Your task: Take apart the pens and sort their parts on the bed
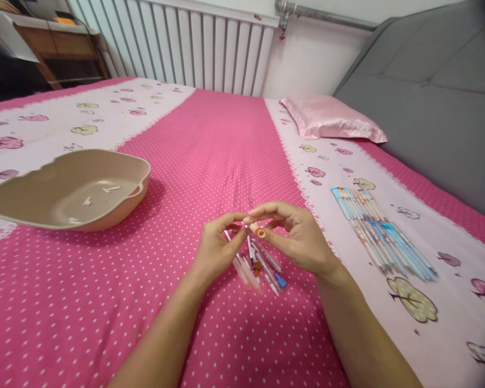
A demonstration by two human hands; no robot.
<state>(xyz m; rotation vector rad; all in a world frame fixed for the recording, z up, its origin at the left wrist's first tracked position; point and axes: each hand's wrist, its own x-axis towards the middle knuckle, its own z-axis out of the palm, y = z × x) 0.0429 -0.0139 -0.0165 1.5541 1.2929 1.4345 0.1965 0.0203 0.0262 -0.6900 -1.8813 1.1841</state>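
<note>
The right hand (pixel 297 234) grasps a small peach-orange cap (pixel 260 231) between thumb and fingers, its round hollow end turned toward the near edge of the bed; the left hand (pixel 220 242) has thumb and forefinger curled in just beside it, though whether they grip anything I cannot tell; the cap is held above the middle of the bed (pixel 178 302), over a loose heap of pens (pixel 269 256) with a blue piece (pixel 281 281) at its near end; marks along the barrels are too small to read. Toward the bed's right edge, two rows of pens (pixel 382 231) lie side by side, their printing too blurred to read; toward the left edge sits a beige basin (pixel 101 218) with small white pieces (pixel 88 201) inside; a pink pillow (pixel 331 117) lies near the far right corner, by a grey headboard (pixel 436 102); a white radiator (pixel 186 48) stands beyond the far edge.
</note>
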